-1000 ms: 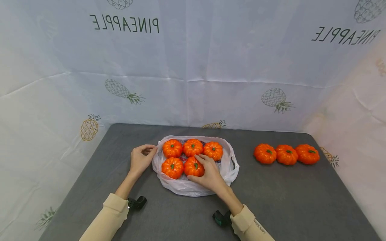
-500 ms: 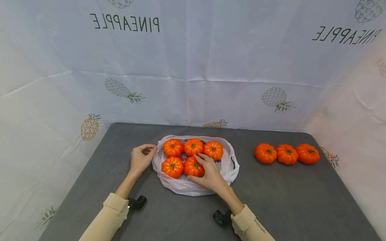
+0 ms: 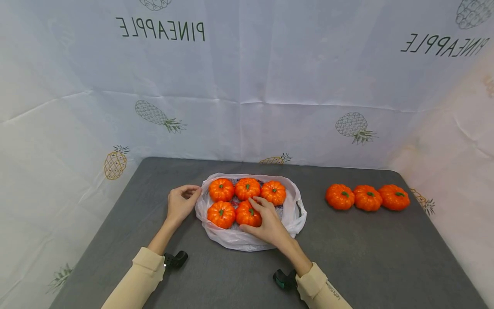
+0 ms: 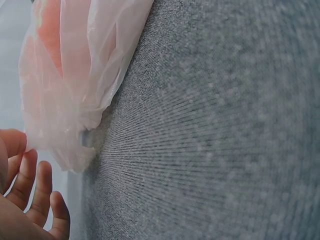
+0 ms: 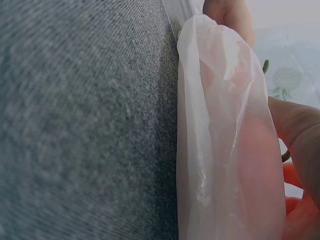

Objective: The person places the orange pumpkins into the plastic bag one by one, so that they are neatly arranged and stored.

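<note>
In the head view, a white plastic bag sits open on the dark grey counter, between the person's two hands. The left hand is at the bag's left side, thumb and forefinger pinching its rim. The right hand reaches over the near right edge of the bag and grips the front-right pumpkin, thumb on the near side and fingers on the far side. That pumpkin lies inside the bag, well to the right of the left hand. Just beside it, on the side toward the left hand, is the front-left pumpkin; behind these two, a back row of three pumpkins lies in the bag, beyond the right hand's fingertips. Well apart, to the right of both hands, three loose pumpkins stand side by side on the counter.

In the left wrist view, the thumb and a finger of the left hand meet at the edge of the bag, the other fingers loosely bent below. Orange shows through the thin plastic.

In the right wrist view, the bag's wrinkled wall hides much of what it holds. The right hand's thumb extends over the top edge, near a green stem, and part of the left hand shows at the far end.
</note>
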The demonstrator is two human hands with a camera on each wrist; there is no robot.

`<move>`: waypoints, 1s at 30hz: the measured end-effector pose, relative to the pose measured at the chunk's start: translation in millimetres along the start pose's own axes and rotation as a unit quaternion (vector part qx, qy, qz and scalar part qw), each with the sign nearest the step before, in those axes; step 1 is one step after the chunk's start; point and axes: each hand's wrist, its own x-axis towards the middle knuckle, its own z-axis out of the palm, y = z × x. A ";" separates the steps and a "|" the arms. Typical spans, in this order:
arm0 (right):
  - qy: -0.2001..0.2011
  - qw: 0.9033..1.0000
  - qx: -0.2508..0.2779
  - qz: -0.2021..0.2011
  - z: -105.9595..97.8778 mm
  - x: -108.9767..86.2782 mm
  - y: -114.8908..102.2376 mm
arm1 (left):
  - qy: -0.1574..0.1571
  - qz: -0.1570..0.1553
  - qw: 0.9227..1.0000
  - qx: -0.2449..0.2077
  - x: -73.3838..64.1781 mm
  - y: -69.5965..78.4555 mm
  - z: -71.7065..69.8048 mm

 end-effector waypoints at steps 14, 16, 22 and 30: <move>0.027 0.999 0.023 -0.021 -14.9 -2.4 1.9 | -0.002 -0.001 1.000 0.002 0.4 -0.6 -0.3; 0.037 0.999 0.019 -0.030 -19.8 -2.9 2.3 | -0.001 0.000 1.000 0.003 0.3 -0.3 -0.3; 0.073 0.996 0.009 -0.056 -39.0 -2.8 7.5 | 0.003 0.000 1.000 0.001 0.6 0.0 -0.3; 0.126 0.992 -0.006 -0.028 -64.7 -5.3 22.6 | 0.001 -0.003 1.000 0.002 1.2 -0.5 -0.2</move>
